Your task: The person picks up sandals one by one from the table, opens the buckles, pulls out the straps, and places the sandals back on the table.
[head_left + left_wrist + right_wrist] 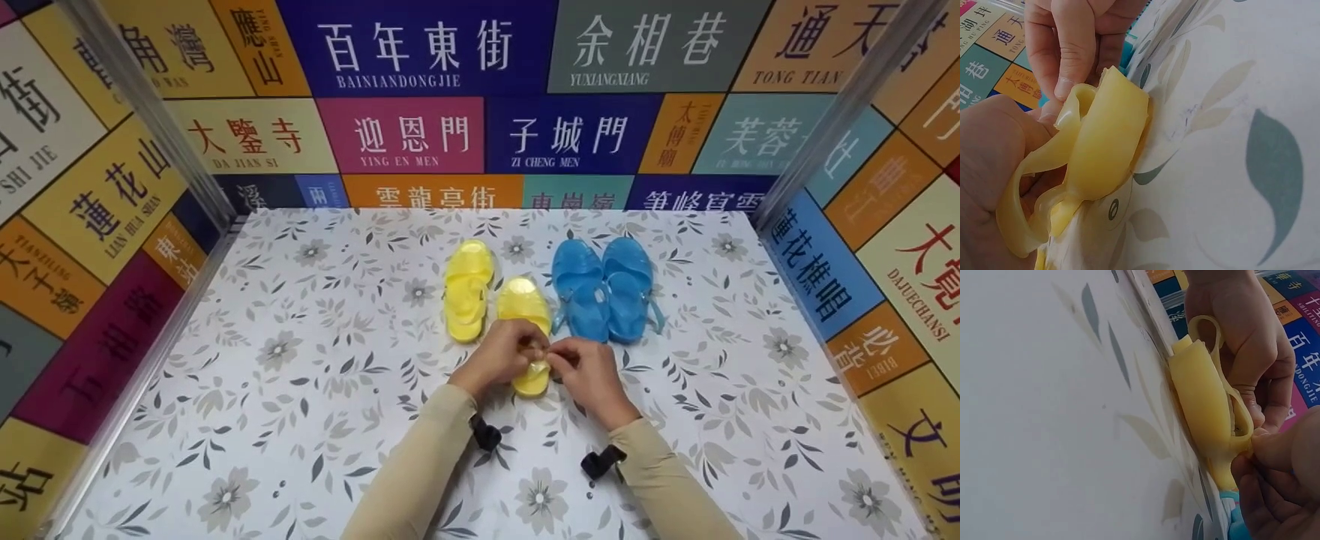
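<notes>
A yellow sandal [523, 296] lies with its toe toward the back, its middle hidden under both hands. My left hand [504, 354] is at its left side, fingers curled on the ankle strap [1019, 185], which loops up beside the heel. From the right, my right hand [592, 371] pinches the strap's side with thumb and fingertips. The two hands' fingertips meet there, and they cover the strap's fastening. In the right wrist view, the sandal's heel [1199, 394] rests on the table with the strap standing off it.
Another yellow sandal [466, 292] lies to the left, slightly farther back. A pair of blue sandals [604, 289] lies side by side to the right, close to my right hand. The table's floral cover [300, 420] reaches panels printed with writing [409, 135] at the back and sides.
</notes>
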{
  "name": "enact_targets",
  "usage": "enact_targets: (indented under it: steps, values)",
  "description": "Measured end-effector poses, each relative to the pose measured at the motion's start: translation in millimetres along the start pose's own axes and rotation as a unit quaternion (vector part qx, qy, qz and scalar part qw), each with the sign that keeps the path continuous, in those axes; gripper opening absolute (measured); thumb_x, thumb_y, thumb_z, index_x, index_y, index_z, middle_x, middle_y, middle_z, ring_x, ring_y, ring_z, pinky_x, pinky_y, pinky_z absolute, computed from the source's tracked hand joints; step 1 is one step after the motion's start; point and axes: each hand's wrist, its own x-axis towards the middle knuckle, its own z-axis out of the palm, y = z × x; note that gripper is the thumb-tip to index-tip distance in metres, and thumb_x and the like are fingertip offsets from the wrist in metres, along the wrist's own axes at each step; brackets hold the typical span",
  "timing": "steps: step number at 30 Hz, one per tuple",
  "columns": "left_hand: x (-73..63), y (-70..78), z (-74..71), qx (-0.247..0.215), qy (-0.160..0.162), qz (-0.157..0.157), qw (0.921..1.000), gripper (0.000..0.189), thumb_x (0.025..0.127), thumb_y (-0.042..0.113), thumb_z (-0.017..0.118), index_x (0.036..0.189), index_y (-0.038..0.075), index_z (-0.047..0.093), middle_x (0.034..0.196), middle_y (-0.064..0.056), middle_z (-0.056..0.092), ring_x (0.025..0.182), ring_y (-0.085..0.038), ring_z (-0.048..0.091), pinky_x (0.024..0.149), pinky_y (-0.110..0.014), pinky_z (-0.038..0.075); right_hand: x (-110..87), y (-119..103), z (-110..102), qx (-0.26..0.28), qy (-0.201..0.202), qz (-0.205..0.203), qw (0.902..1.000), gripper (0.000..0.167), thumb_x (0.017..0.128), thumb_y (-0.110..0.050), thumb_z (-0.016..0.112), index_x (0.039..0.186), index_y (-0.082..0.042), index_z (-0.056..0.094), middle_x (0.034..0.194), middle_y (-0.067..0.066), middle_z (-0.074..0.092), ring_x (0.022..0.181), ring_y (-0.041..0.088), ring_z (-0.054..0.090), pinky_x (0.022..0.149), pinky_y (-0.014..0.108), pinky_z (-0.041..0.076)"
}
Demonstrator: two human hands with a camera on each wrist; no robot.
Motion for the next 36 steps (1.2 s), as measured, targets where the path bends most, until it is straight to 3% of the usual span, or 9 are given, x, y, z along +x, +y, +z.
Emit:
enact_targets:
  steps: [8,18,22,28,36]
  values:
    - [2.1,0.7,0.0,-0.002,0.002,-0.013,0.9999,0.019,0.09,-0.005,0.072,0.099,0.009,0.081,0.089,0.002,0.073,0.083,-0.01,0.062,0.079,-0.024,0.054,0.5,3.5,-4.3,0.037,-0.044,0.032,0.9978,0.009,0.097,-0.009,0.076,0.104,-0.013,0.08,0.1,0.0,0.078,0.089,0.015,0.072,0.078,0.026,0.059]
    - [4.6,-2.6,-2.0,-0.001,-0.027,-0.009,0.9996,0.019,0.091,-0.006,0.069,0.101,0.007,0.078,0.09,-0.003,0.072,0.082,-0.013,0.06,0.075,-0.022,0.053,0.2,0.5,-6.5,0.012,-0.039,0.055,0.9977,0.004,0.095,-0.008,0.077,0.098,-0.009,0.079,0.094,0.002,0.078,0.085,0.016,0.071,0.077,0.03,0.06]
    - [3.9,-2.7,-2.5,-0.004,-0.038,-0.023,0.999,0.019,0.091,-0.004,0.069,0.102,0.008,0.078,0.092,-0.004,0.072,0.083,-0.013,0.059,0.074,-0.021,0.052,1.3,-0.7,-4.5,0.006,-0.028,0.045,0.9986,0.004,0.094,-0.008,0.079,0.096,-0.01,0.082,0.091,0.001,0.078,0.083,0.016,0.07,0.075,0.031,0.058]
    - [3.7,0.1,-2.2,-0.001,-0.032,-0.009,0.9995,0.018,0.092,-0.005,0.07,0.1,0.009,0.079,0.091,0.001,0.072,0.081,-0.012,0.06,0.071,-0.02,0.052,4.3,-2.6,-3.0,0.0,-0.004,0.004,1.0,0.004,0.093,-0.007,0.08,0.095,-0.009,0.083,0.088,0.001,0.078,0.079,0.015,0.07,0.07,0.029,0.057]
    - [2.3,-1.7,0.6,-0.013,-0.013,-0.018,0.9997,0.02,0.09,-0.005,0.072,0.099,0.01,0.08,0.09,0.001,0.072,0.081,-0.011,0.061,0.072,-0.022,0.054,4.1,-1.3,-1.3,0.004,-0.006,0.011,0.9999,0.004,0.094,-0.008,0.079,0.096,-0.009,0.082,0.089,0.001,0.078,0.079,0.015,0.069,0.071,0.029,0.057]
